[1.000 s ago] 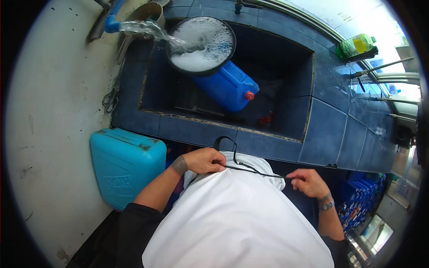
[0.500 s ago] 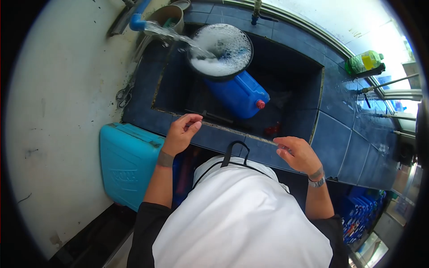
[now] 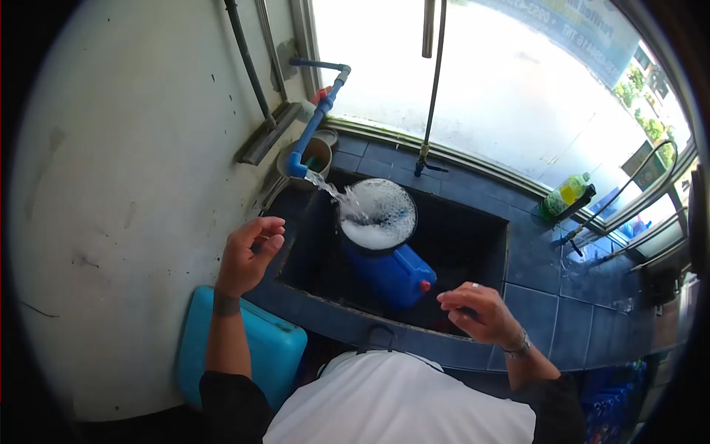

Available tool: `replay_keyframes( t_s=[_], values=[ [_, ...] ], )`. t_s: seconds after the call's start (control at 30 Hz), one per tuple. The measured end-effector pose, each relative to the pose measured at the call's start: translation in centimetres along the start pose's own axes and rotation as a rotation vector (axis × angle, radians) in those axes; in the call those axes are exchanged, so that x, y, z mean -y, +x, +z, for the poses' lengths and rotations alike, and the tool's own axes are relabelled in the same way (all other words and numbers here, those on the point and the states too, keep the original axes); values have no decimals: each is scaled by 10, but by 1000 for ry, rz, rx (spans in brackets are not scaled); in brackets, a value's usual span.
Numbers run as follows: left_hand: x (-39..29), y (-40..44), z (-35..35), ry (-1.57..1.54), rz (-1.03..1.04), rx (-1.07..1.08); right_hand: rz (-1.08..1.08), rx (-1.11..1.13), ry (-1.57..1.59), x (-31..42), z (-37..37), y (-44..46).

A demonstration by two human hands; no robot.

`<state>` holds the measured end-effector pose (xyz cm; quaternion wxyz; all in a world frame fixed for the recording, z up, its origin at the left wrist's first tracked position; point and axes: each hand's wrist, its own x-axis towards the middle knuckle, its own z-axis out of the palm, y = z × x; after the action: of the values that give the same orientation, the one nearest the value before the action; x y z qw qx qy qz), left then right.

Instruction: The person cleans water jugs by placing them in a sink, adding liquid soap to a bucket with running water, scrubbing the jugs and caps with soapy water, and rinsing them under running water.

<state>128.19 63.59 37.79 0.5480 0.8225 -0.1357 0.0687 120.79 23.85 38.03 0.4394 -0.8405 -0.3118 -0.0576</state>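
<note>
My left hand (image 3: 251,253) is raised over the left edge of the dark tiled sink (image 3: 473,229), fingers curved and apart, nothing in it. Above the sink's front right, my right hand (image 3: 478,311) hovers with fingers stretched out, also holding nothing. Between them a round dark tub (image 3: 379,214) full of white suds stands on a blue jug (image 3: 392,275) lying in the sink, its red cap (image 3: 424,286) toward the right. Water (image 3: 325,186) pours into the tub from a blue pipe (image 3: 302,159). Neither hand touches the tub or jug.
A turquoise plastic case (image 3: 240,348) stands at the left below the counter. At the back left is a beige bucket (image 3: 318,159). A green and yellow bottle (image 3: 566,196) stands by the window on the right. A tap (image 3: 423,159) rises behind the sink.
The view has tilted up, showing more of the window and pipe. My left hand has moved left and up toward the pipe; my right hand has moved further over the sink.
</note>
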Motion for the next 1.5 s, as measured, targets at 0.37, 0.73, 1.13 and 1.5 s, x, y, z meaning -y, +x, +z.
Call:
replay_keyframes(
  t_s=[0.37, 0.73, 1.13, 1.5],
  values=[
    [64, -94, 186, 5, -44, 1300, 57, 647, 63, -1, 56, 44],
    [0, -165, 337, -555, 522, 1950, -429, 89, 198, 82, 37, 195],
    [-53, -50, 356, -869, -216, 1027, -422, -259, 389, 138, 41, 150],
    [-124, -58, 220, -278, 456, 233, -341, 9, 285, 156, -62, -172]
  ],
)
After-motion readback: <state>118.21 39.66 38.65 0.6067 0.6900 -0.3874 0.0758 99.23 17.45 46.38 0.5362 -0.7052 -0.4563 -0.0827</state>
